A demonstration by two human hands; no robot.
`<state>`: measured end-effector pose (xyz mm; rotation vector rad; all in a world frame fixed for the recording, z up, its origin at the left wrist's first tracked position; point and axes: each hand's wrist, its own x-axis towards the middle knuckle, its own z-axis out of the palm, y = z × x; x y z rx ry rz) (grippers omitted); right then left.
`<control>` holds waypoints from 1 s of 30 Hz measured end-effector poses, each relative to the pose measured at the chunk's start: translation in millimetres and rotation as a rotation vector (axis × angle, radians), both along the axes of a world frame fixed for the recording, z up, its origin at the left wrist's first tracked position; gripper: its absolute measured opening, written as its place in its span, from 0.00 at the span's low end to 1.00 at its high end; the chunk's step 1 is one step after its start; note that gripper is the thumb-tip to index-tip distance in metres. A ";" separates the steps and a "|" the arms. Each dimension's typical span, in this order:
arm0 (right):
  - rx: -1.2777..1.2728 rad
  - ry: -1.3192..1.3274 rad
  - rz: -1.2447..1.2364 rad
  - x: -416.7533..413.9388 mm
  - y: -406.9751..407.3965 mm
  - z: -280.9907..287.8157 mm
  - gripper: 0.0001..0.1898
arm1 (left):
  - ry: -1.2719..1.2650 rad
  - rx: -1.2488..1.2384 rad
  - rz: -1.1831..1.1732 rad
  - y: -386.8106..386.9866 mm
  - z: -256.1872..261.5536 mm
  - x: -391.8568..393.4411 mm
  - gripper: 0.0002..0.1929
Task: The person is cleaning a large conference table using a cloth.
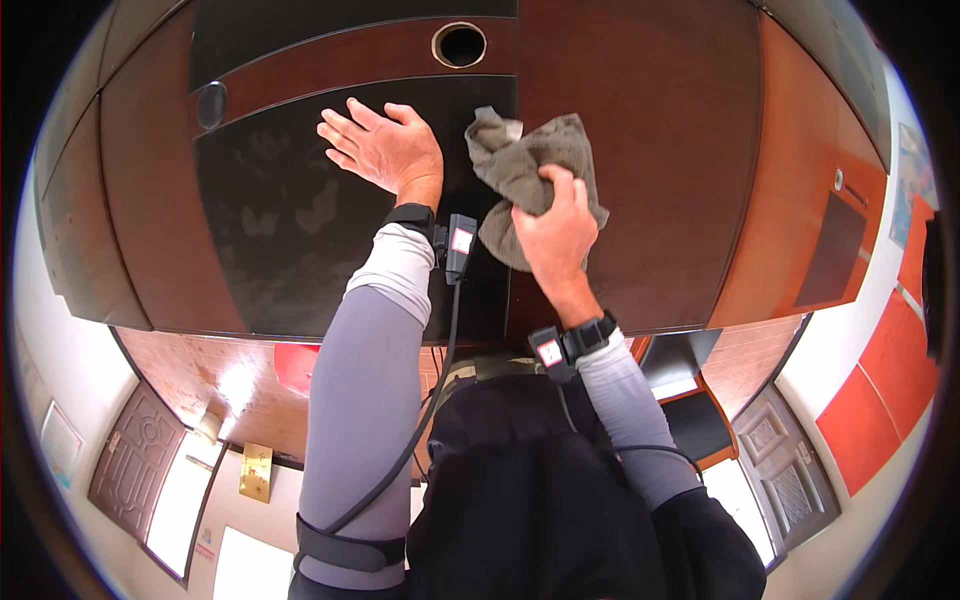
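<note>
A crumpled grey-brown cloth (499,169) lies on the glossy desk top (645,112), across the seam between its black panel and its reddish-brown part. My right hand (559,229) grips the lower part of this cloth with bent fingers; its fingertips press into the folds. To the left, my left hand (386,146) is spread over the black panel (315,262) with nothing in it. Whether its palm touches the surface I cannot tell. Pale smudges show on the panel below and left of that hand. Each wrist wears a black strap with a small cabled device.
A round cable hole (459,45) opens in the desk's brown strip, and a round disc (212,104) sits at the strip's left end. Beyond the near edge are a red object (294,367) and a black-seated chair (694,426). Doors stand at both lower sides.
</note>
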<state>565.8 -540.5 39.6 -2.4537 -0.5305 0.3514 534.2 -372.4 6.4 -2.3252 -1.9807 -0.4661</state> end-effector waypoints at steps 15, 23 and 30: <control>-0.040 -0.089 -0.003 119.1 114.7 -17.1 0.21 | 0.096 -0.049 -0.001 8.6 -9.9 -12.0 0.26; -0.054 -0.125 0.006 206.0 190.6 -30.7 0.22 | 0.102 -0.065 -0.012 9.7 -6.5 -11.3 0.26; -0.039 -0.148 -0.072 244.7 236.2 -23.5 0.17 | 0.100 -0.056 -0.022 7.8 -10.0 -14.3 0.26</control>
